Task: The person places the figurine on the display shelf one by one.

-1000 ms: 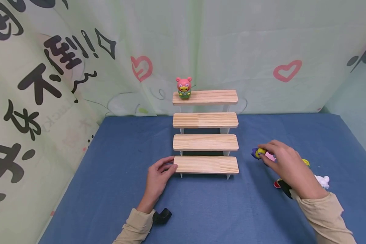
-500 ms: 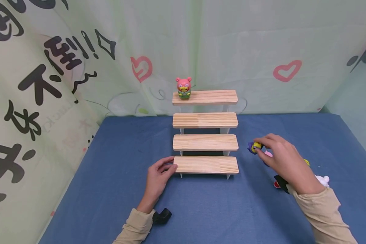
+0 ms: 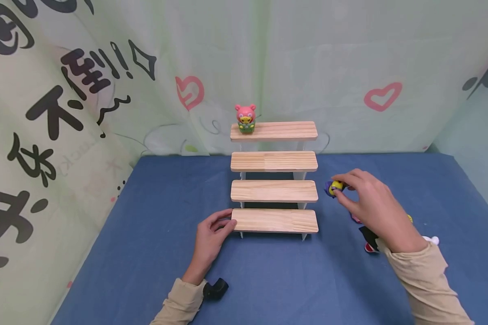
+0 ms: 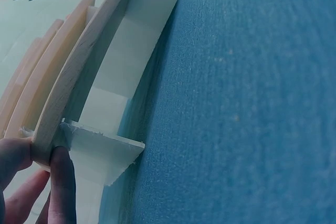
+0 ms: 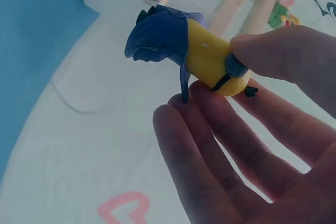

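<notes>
Blue cloth-covered tabletop (image 3: pixel 166 194); four-tier pale wooden stand (image 3: pixel 274 191), lowest board (image 3: pixel 274 220) gripped at nine o'clock by left hand (image 3: pixel 210 237); small rounded yellow-and-blue figurine (image 3: pixel 334 188), at stand's three o'clock, pinched by right hand (image 3: pixel 376 205).

Pale green cloth (image 3: pixel 317 49) with black characters (image 3: pixel 53 118) and pink hearts (image 3: pixel 398 85) hangs behind a blue-covered table (image 3: pixel 146 243).

A table (image 3: pixel 146 253) covered in blue carries a four-tier stand (image 3: pixel 274 191), its pale wooden shelves (image 3: pixel 274 220) rising in steps toward the back on whitish supports (image 4: pixel 102 153). A pink-and-green figure (image 3: pixel 246 119) stands upright at the left end of the top shelf (image 3: pixel 286 131). Right of the stand, partly hidden, lie pink (image 3: pixel 355 218), yellow (image 3: pixel 410 218), red-and-white (image 3: pixel 371 248) and white pieces (image 3: pixel 432 239).
</notes>
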`<move>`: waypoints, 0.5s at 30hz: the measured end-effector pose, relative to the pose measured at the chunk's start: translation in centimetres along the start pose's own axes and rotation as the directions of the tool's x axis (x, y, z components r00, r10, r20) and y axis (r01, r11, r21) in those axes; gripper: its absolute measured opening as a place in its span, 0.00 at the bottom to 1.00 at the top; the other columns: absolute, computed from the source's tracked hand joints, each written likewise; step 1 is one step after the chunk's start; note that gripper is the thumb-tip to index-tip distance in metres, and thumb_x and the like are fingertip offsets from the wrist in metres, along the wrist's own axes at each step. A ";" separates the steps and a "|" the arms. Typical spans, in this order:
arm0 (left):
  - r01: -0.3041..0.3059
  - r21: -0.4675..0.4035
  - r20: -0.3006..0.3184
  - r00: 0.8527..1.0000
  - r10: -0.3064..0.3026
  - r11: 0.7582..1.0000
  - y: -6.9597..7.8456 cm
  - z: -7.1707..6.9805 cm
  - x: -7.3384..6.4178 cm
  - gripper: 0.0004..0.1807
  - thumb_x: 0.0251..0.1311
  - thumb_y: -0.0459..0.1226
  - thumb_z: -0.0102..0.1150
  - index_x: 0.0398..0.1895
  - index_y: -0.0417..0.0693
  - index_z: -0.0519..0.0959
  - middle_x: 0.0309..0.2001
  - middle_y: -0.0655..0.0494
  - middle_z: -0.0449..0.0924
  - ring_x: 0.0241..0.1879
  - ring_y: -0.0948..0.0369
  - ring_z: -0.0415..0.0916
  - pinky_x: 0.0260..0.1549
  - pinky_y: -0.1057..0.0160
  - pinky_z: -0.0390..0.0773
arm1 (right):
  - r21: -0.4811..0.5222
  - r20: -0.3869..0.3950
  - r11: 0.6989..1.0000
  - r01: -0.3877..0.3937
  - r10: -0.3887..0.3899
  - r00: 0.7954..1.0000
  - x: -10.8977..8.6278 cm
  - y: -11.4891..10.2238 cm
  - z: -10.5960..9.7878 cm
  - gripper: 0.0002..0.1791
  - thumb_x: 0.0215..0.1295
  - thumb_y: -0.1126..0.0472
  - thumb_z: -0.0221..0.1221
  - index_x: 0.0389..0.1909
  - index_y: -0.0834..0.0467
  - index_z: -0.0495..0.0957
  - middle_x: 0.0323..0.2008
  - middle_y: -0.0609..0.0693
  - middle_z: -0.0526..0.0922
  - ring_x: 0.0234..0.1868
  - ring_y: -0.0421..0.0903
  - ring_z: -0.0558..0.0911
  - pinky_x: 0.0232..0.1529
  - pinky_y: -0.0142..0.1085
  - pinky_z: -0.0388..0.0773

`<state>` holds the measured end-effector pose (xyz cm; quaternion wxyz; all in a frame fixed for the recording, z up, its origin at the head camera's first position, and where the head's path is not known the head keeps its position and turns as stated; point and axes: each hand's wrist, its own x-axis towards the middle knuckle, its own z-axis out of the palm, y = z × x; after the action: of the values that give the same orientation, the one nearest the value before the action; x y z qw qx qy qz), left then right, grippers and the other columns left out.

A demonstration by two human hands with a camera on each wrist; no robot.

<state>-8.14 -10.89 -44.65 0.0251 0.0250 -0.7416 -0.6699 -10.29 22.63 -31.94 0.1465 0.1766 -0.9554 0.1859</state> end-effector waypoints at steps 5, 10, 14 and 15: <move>-0.005 -0.007 0.001 1.000 0.005 1.000 -0.1 0.1 0.1 0.21 0.60 0.35 0.69 0.56 0.41 0.81 0.54 0.45 0.82 0.46 0.56 0.83 0.42 0.71 0.81 | 0.011 -0.019 1.000 0.014 -0.014 1.000 0.5 -0.4 -0.2 0.16 0.57 0.67 0.70 0.46 0.65 0.83 0.38 0.58 0.81 0.38 0.54 0.79 0.34 0.51 0.78; -0.005 -0.008 0.001 1.000 0.005 1.000 -0.1 0.1 0.1 0.20 0.60 0.35 0.69 0.56 0.41 0.81 0.54 0.45 0.82 0.46 0.58 0.84 0.42 0.72 0.81 | 0.025 -0.044 0.999 0.028 -0.027 0.999 1.1 -1.0 -0.6 0.16 0.56 0.68 0.70 0.47 0.64 0.82 0.38 0.57 0.81 0.39 0.53 0.79 0.36 0.51 0.79; -0.011 -0.008 0.007 1.000 0.011 1.000 -0.1 0.0 0.1 0.20 0.60 0.35 0.68 0.56 0.41 0.81 0.54 0.45 0.82 0.46 0.58 0.84 0.42 0.71 0.81 | 0.046 -0.058 0.998 0.040 -0.037 0.998 1.4 -1.3 -0.9 0.16 0.57 0.68 0.70 0.47 0.63 0.81 0.39 0.57 0.82 0.40 0.53 0.80 0.38 0.51 0.79; -0.012 -0.010 0.009 1.000 0.012 1.000 -0.1 0.0 0.1 0.20 0.60 0.35 0.68 0.56 0.41 0.81 0.54 0.45 0.82 0.46 0.58 0.84 0.42 0.71 0.81 | 0.050 -0.058 0.998 0.041 -0.038 0.998 1.5 -1.4 -1.0 0.16 0.57 0.68 0.70 0.47 0.63 0.81 0.40 0.57 0.82 0.40 0.53 0.80 0.39 0.51 0.79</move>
<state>-8.24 -10.88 -44.72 0.0260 0.0173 -0.7385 -0.6735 -10.88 21.35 -30.08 0.1729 0.1938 -0.9420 0.2126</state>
